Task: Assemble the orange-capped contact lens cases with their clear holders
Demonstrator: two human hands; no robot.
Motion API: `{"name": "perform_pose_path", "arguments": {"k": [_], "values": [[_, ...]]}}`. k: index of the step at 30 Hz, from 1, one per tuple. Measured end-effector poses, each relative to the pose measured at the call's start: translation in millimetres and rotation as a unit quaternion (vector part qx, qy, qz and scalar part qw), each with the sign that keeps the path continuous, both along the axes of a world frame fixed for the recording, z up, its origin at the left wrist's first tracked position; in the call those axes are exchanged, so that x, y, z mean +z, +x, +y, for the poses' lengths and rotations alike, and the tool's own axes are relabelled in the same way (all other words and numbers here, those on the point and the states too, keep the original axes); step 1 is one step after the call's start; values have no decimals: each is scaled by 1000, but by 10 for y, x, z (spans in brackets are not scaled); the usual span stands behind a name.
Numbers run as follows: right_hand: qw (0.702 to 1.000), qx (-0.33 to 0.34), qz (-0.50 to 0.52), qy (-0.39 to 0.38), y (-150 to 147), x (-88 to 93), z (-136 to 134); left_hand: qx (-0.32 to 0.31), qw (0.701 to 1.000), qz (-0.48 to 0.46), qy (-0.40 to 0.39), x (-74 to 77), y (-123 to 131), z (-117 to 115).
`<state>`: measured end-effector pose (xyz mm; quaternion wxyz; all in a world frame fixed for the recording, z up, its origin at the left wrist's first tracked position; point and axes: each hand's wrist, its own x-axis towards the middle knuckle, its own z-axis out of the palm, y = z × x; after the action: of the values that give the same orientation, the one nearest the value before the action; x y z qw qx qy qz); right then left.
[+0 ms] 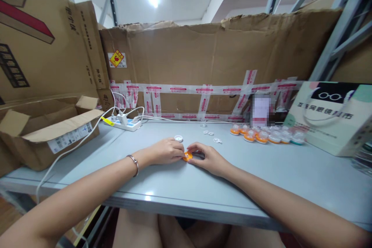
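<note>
An orange round piece (188, 156) with a small pale part at its centre rests on the grey table, between my two hands. My left hand (168, 151) has its fingers pressed together at the left edge of the piece. On the other side my right hand (207, 157) curves its thumb and fingers around the right edge, gripping it. Just behind my left hand lies a white round cap (178, 138). Small white parts (217, 140) and more white parts (208, 133) lie behind my right hand, near a clear dome (203, 124).
Several clear-topped round items with orange or teal bases (261, 136) stand at the back right, beside a paper bag (331, 118). A power strip (123, 123) with white cables and an open cardboard box (55, 131) are at the left. Cardboard (186, 58) walls the back.
</note>
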<state>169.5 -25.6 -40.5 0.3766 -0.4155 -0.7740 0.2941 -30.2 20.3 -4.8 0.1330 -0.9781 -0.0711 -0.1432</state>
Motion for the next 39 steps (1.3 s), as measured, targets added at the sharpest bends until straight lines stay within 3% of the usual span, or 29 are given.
{"name": "perform_pose_path", "arguments": {"k": [11, 15, 19, 24, 30, 33, 36, 39], "values": [[1000, -1, -11, 4, 3, 18, -26, 47, 987, -25, -150, 37, -35, -30], [999, -28, -37, 3, -12, 55, -57, 148, 958, -68, -238, 128, -179, 59], [998, -37, -46, -4, -26, 81, -69, 263, 927, -46, -263, 125, -324, 179], [998, -50, -42, -9, -34, 109, -81, 282, 891, -38, -354, 34, -340, 262], [993, -106, -8, 58, -14, 186, -123, 243, 943, 21, -228, 222, -196, 232], [989, -121, 16, 85, -12, 207, -114, 161, 965, -47, -202, 347, -7, 214], [986, -127, 45, 94, -17, 207, -85, 35, 955, -188, -227, 358, 208, 196], [982, -141, 92, 85, -10, 189, -48, -12, 928, -276, -248, 242, 335, 162]]}}
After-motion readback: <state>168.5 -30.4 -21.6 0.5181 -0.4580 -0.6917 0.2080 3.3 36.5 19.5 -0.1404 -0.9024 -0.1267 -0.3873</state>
